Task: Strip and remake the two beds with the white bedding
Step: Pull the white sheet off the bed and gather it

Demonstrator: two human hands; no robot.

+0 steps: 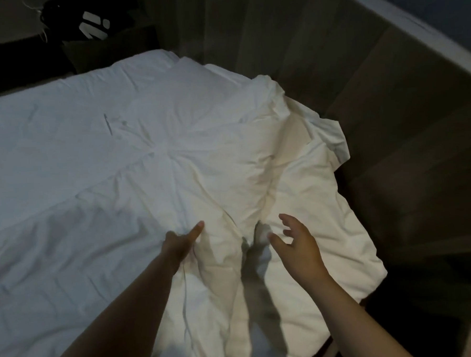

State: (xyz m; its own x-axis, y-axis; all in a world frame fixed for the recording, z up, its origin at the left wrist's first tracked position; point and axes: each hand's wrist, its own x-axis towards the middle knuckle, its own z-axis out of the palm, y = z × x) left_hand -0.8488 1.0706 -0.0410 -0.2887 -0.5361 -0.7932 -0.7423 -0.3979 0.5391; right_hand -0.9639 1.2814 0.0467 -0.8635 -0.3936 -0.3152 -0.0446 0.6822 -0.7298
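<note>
The white duvet [200, 158] lies rumpled across the bed [21, 113], with its bunched edge spilling off the bed's right side. It looks soft, bulky and light, and it will likely sag and slide, so take it by an edge or corner. Your left hand [177, 244] has its fingers dug into a fold. Your right hand [298, 246] hovers with its fingers spread. No linen container shows.

- The duvet [173, 154] lies across the bed [219, 68], bunched up toward the right edge.
- The left hand [182, 244] grips the duvet's near middle, and the right hand [297, 243] hovers just right of it.
- A wall panel [389, 115] runs along the bed's right side.
- A bag [95, 24] sits far left, behind the bed.
</note>
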